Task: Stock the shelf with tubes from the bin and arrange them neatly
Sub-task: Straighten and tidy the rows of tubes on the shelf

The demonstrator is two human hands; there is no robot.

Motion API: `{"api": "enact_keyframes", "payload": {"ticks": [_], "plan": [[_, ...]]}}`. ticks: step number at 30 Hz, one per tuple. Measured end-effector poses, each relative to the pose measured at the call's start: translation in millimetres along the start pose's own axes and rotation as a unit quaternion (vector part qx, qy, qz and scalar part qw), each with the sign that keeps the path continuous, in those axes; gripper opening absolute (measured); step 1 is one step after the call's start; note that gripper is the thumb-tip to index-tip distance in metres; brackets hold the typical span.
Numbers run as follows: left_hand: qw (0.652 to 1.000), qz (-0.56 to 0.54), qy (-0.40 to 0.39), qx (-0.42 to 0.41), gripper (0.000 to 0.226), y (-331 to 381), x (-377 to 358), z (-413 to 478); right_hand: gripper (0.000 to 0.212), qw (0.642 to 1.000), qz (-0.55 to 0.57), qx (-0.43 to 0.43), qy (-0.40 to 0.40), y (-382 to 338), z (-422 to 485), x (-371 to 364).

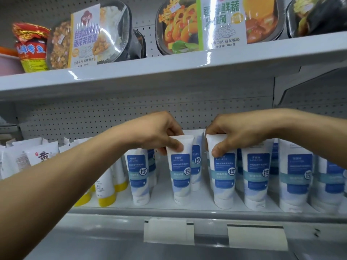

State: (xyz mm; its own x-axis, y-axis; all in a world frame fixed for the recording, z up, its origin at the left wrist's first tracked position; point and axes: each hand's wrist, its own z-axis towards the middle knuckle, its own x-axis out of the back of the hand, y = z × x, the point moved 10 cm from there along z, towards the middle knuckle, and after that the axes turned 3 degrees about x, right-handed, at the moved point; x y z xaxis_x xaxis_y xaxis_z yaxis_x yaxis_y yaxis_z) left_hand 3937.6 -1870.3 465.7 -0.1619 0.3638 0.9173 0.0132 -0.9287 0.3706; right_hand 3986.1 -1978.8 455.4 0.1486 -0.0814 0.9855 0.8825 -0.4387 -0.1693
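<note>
tubes (pixel 256 175) in rows on shelf (pixel 161 199) | cartons (pixel 43 154) left of tubes | meal boxes (pixel 187 25) on upper shelf (pixel 169 72) above

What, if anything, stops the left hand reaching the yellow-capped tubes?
Probably yes, once freed: the left hand pinches a blue tube; the yellow-capped tubes stand beside its forearm at the shelf front, unblocked.

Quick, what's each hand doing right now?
Left hand: pinches the top of one blue-label tube.
Right hand: pinches the top of the neighbouring tube.
</note>
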Motion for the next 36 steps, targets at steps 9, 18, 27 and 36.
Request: {"api": "enact_keyframes", "payload": {"ticks": [9,18,27,36], "plan": [[0.997,-0.059,-0.020,-0.048,0.018,20,-13,9,0.011,1.000,-0.012,0.018,0.014,-4,-4,1],[0.998,-0.047,-0.026,-0.041,0.019,23,-14,8,0.008,1.000,-0.004,0.015,0.005,-4,-5,0],[1.000,0.002,0.022,-0.016,0.026,22,3,1,0.017,0.999,-0.003,0.024,0.037,-3,-8,15],[0.991,0.029,0.127,0.023,0.022,-23,78,-32,0.026,0.980,-0.006,0.078,0.184,-21,-3,61]]}}
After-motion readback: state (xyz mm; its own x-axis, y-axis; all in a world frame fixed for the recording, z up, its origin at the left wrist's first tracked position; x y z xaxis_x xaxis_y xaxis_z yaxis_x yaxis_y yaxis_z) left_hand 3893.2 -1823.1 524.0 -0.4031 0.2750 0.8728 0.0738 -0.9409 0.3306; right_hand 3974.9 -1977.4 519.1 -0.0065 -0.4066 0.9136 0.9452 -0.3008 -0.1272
